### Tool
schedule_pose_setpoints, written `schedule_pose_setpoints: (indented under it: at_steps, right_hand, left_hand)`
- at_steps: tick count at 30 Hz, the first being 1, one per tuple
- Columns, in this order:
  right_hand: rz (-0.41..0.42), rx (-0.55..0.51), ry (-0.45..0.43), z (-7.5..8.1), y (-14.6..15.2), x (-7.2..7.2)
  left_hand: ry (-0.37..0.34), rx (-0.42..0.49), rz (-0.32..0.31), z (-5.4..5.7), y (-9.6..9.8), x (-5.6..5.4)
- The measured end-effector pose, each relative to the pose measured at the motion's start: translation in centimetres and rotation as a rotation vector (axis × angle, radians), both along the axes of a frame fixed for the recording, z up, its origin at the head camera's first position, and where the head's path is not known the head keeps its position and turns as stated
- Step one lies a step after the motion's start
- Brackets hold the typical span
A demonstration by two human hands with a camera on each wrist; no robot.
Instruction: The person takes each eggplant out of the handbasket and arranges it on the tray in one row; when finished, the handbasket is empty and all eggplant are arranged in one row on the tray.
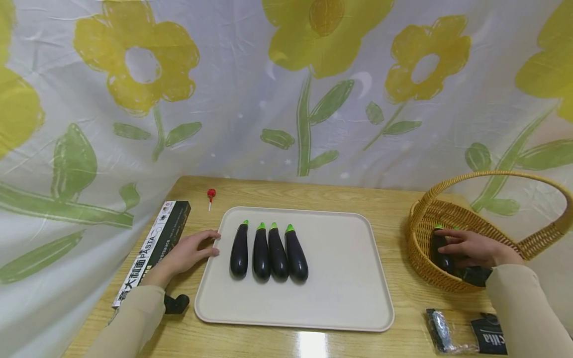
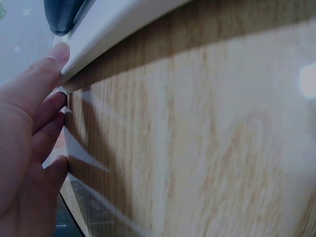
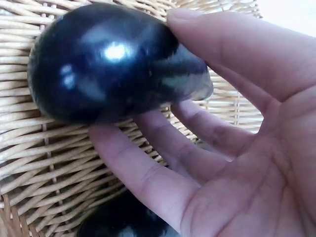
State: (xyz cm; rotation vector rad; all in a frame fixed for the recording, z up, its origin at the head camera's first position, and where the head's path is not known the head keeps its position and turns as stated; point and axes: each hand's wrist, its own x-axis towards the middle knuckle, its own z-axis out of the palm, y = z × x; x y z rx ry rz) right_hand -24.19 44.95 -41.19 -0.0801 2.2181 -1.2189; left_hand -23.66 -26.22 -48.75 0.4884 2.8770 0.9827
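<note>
Inside the wicker basket (image 1: 418,248) at the right, my right hand (image 1: 474,248) grips a dark purple eggplant (image 1: 440,248) between thumb and fingers. The right wrist view shows its glossy rounded body (image 3: 103,64), with the thumb on one side and fingers along the other. Part of another eggplant (image 3: 123,217) lies lower in the basket, mostly hidden by the hand. My left hand (image 1: 190,253) rests at the left rim of the cream tray (image 1: 340,278), fingers relaxed and thumb tip at the edge. Several eggplants (image 1: 296,256) with green stems lie side by side on the tray.
A long pasta box (image 1: 154,248) lies left of the left hand. Behind the tray's left corner is a red lollipop (image 1: 211,194). Clear plastic packaging with a dark label (image 1: 488,333) lies near the right forearm. The basket's tall handle (image 1: 497,174) arches above the right hand.
</note>
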Motion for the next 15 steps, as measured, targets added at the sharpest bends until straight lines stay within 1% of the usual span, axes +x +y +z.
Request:
schedule_pose_setpoints:
  at_steps: [4, 9, 15]
  right_hand:
    - [-0.003, 0.006, -0.003, 0.04, -0.19, -0.03]
    - [0.011, 0.054, 0.014, 0.17, -0.22, -0.09]
    - [0.031, 0.126, 0.057, 0.87, -0.22, 0.17]
  left_hand:
    - [-0.001, 0.001, -0.001, 0.0, -0.01, 0.0]
    - [-0.007, 0.002, -0.002, 0.01, 0.01, 0.0]
    - [-0.01, 0.002, -0.002, 0.17, 0.05, 0.07]
